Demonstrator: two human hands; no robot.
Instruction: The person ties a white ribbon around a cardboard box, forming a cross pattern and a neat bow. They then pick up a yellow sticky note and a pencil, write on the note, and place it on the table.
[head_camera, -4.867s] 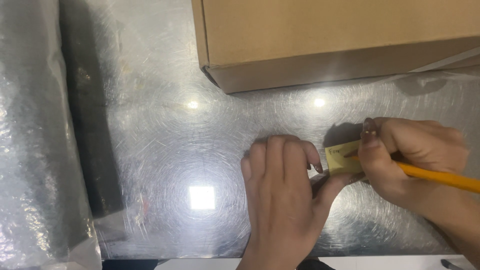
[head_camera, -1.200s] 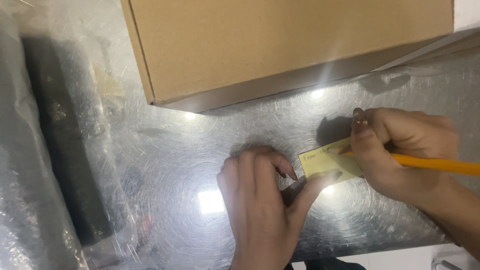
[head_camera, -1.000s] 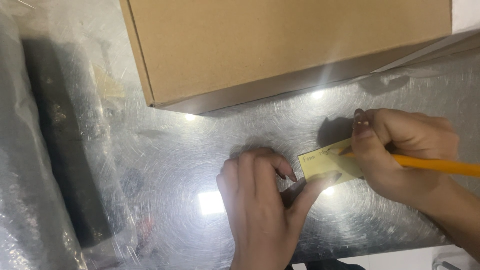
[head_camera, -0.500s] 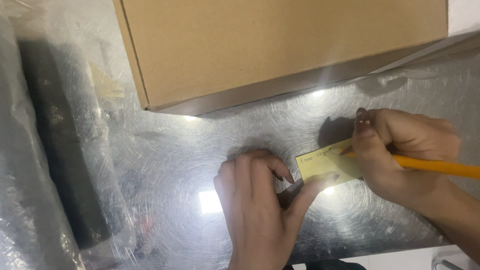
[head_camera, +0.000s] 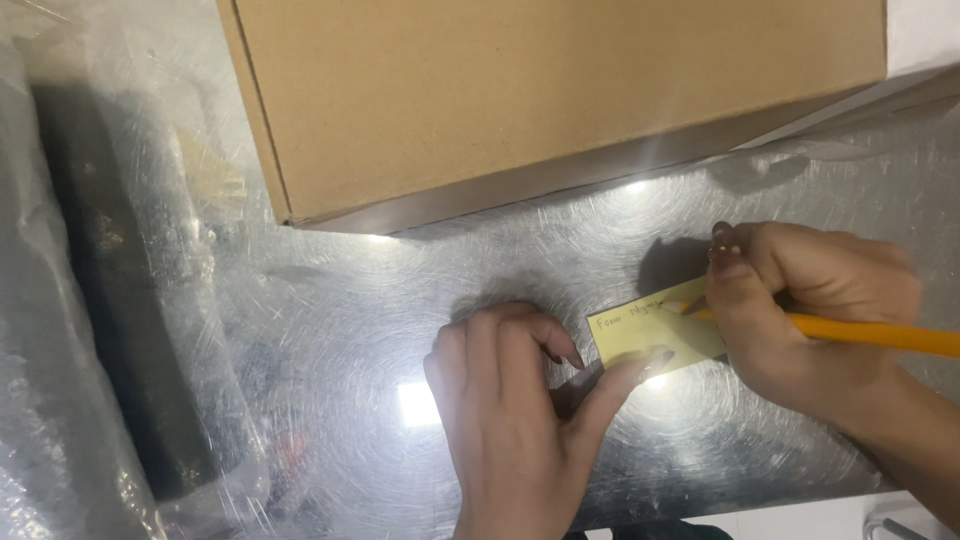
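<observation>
A small yellow paper note (head_camera: 640, 335) lies on the shiny scratched metal table (head_camera: 400, 310), with a short line of handwriting along its top. My left hand (head_camera: 520, 410) rests on the table with fingers curled, its thumb tip pressing the note's lower edge. My right hand (head_camera: 800, 310) grips an orange pencil (head_camera: 880, 335) whose tip touches the note at its right end. The right part of the note is hidden under my right hand.
A closed brown cardboard box (head_camera: 540, 100) fills the far side of the table. A crinkled clear plastic sheet (head_camera: 60, 330) over something dark covers the left side. The table's near edge runs just below my wrists.
The view has shifted so the box and hands sit slightly further left. The writing on the note has grown longer, and both hands keep their hold.
</observation>
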